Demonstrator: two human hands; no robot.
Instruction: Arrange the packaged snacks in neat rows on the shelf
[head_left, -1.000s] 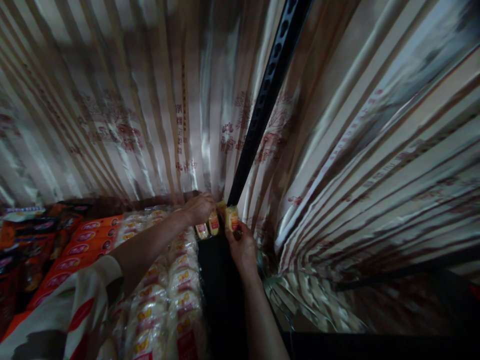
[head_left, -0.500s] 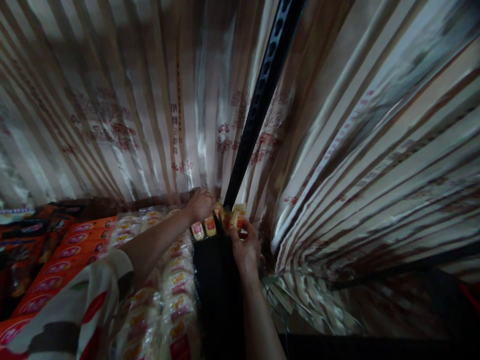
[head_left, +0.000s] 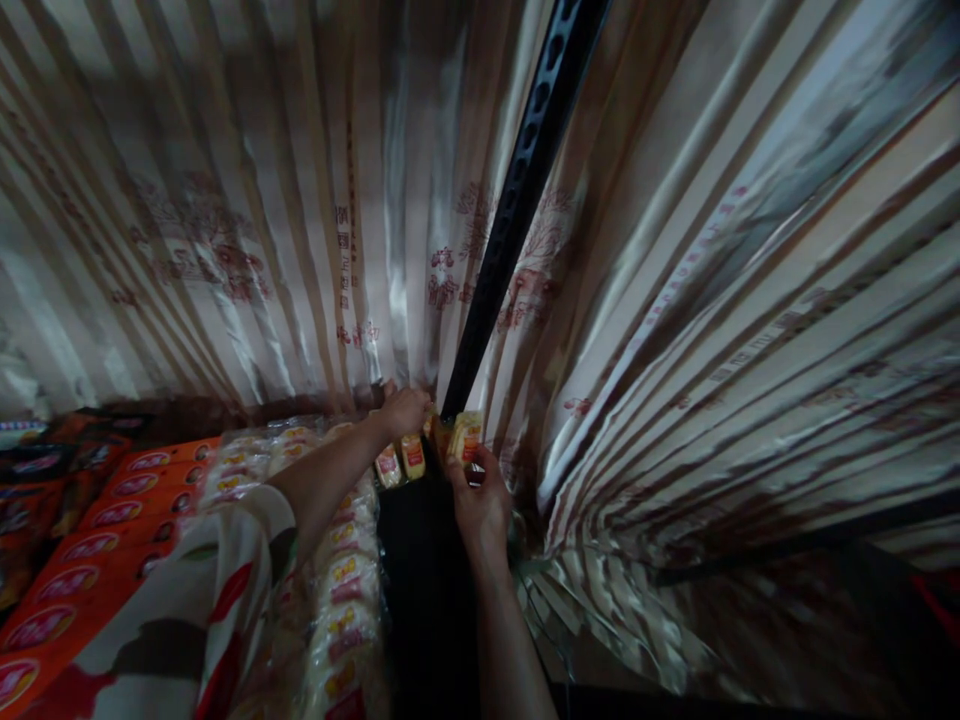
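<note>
My right hand (head_left: 480,500) is closed on a small yellow packet (head_left: 466,436) with a red label, held upright at the foot of a black perforated shelf post (head_left: 517,200). My left hand (head_left: 403,410) reaches in from the left, its fingers curled over the tops of two similar yellow packets (head_left: 400,460) standing at the back of the shelf. Behind both hands hang tall beige packs (head_left: 315,230) with red printing.
Rows of clear-wrapped packets (head_left: 337,590) with red and yellow labels fill the shelf under my left arm. Orange boxes (head_left: 97,530) lie further left. A dark gap (head_left: 427,590) runs below my hands. More long beige packs (head_left: 750,330) fan out on the right.
Both hands have stayed at the back of the shelf. The right hand's packet has shifted slightly, and the view has drifted a little to the right.
</note>
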